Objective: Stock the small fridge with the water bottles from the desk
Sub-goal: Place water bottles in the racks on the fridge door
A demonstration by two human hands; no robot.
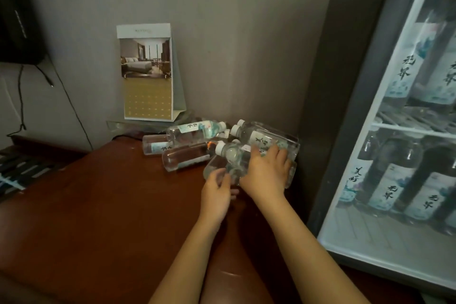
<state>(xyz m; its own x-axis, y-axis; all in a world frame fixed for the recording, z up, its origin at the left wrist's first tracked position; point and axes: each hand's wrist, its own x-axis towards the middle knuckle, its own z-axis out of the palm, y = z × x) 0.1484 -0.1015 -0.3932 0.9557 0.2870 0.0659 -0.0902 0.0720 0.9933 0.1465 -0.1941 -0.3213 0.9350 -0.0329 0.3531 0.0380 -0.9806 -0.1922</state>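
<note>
Several clear water bottles point(195, 133) with white caps and pale labels lie in a heap on the dark red desk point(103, 205), in its far right corner by the wall. My right hand point(267, 173) is shut on one bottle point(233, 155) at the front of the heap, palm over its body. My left hand point(217, 192) curls around the base of a bottle point(213, 166) just left of it. The small fridge point(365, 131) stands at the right, its glass door point(404, 145) closed, with bottles on two shelves inside.
A standing desk calendar point(147, 71) sits against the grey wall behind the bottles. A dark screen point(19, 12) hangs at the upper left with cables point(22, 96) trailing down. The fridge's dark side panel borders the heap on the right.
</note>
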